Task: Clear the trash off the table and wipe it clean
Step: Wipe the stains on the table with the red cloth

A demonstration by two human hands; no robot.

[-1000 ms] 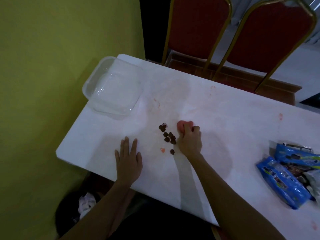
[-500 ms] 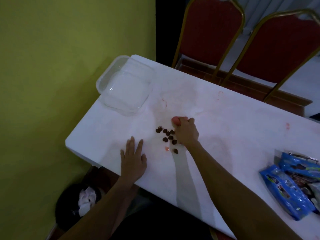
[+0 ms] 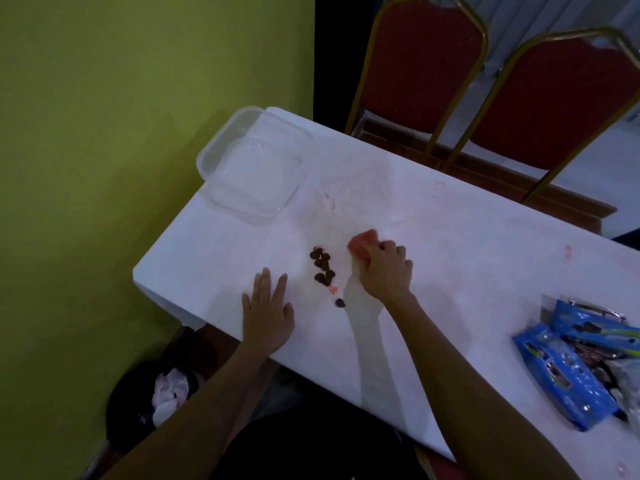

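My right hand [image 3: 384, 268]: clenched around a soft pink cloth [image 3: 362, 244], pressed on the smooth white desk [image 3: 467, 258].
My left hand [image 3: 266, 315]: released, flat.
Crumbs [image 3: 323, 268]: small dark round bits, at 9 o'clock from the cloth.
Container [image 3: 251, 168]: clear plastic, square, at 11 o'clock.

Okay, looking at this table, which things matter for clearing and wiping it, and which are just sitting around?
Part of the job:
pink cloth in the right hand
dark crumbs
red smears
blue wrappers
bin below

Just there:
clear container
red chairs
left hand, resting flat
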